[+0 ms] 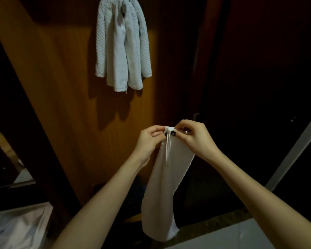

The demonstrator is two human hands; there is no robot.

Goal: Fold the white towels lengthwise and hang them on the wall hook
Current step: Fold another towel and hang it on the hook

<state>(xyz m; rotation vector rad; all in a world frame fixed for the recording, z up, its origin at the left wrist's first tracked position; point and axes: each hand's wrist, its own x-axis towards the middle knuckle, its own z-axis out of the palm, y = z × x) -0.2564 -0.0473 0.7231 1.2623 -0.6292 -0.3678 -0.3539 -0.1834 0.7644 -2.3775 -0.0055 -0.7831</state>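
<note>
Dim room w/ a brown wood panel (61, 90) filling the left and ctr of the frame, warmly lit in the middle and going dark toward the right. At top ctr a metal hook (123, 5) carries the hung towels (122, 47). They are white and waffle-textured, folded long and draped over one another, w/ their ends dangling against the panel.

Below them, ctr-right, the held towel (167, 191) hangs straight down as a narrow folded strip. Its btm end is near the lower edge of the frame, well apart from the hook.

The left hand (149, 139) pinches the strip's top edge at the left corner between thumb and forefinger, other fingers curled in. The right hand (196, 137) pinches the same edge at the right corner, fingers bent over the back of the cloth. The two thumbs sit just beside each other, both nails in dark polish w/ a small pale star-like mark.

A thin white hanging loop (168, 146) drops from the top edge between the thumbs. Any print on it is too small to read.

At lower left lies a crumpled white bag (16, 229). At lower right is a pale floor (241, 236) w/ a dark speckled border.
</note>
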